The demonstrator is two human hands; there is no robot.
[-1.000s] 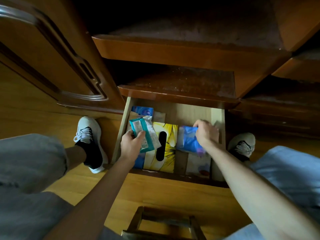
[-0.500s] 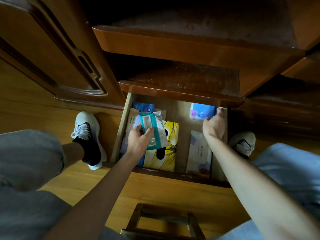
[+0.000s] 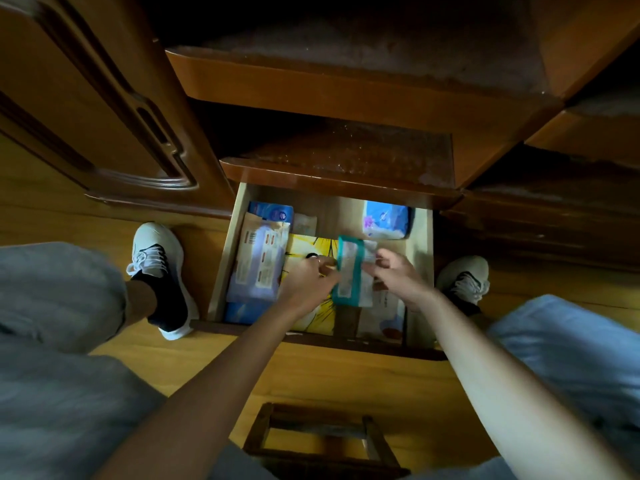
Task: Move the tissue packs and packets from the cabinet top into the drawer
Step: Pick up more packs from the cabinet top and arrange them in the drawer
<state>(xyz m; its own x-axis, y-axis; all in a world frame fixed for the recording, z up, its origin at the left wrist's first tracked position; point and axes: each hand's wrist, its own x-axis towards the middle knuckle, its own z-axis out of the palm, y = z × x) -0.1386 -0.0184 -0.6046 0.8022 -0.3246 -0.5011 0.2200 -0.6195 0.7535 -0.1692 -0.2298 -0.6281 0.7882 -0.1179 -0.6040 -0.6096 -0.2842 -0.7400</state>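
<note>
The wooden drawer (image 3: 421,271) is pulled out below the cabinet top (image 3: 346,152). Over its middle I hold a teal-edged packet (image 3: 349,271), my left hand (image 3: 308,277) pinching its left edge and my right hand (image 3: 394,275) at its right edge. Beneath lies a yellow tissue box (image 3: 311,244). A pale purple-white pack (image 3: 258,261) lies at the drawer's left over a blue pack (image 3: 270,213). A blue-and-white tissue pack (image 3: 386,220) sits at the back right corner. A white pack (image 3: 389,315) lies at the front right, partly hidden by my right hand.
A carved cabinet door (image 3: 86,109) stands open to the left. My shoes (image 3: 159,268) rest on the wooden floor on both sides of the drawer. A dark wooden stool frame (image 3: 322,441) stands between my knees, near the bottom edge.
My right hand left the blue-and-white pack at the back right corner and came to the teal packet. My left hand carried that packet rightward to the drawer's middle.
</note>
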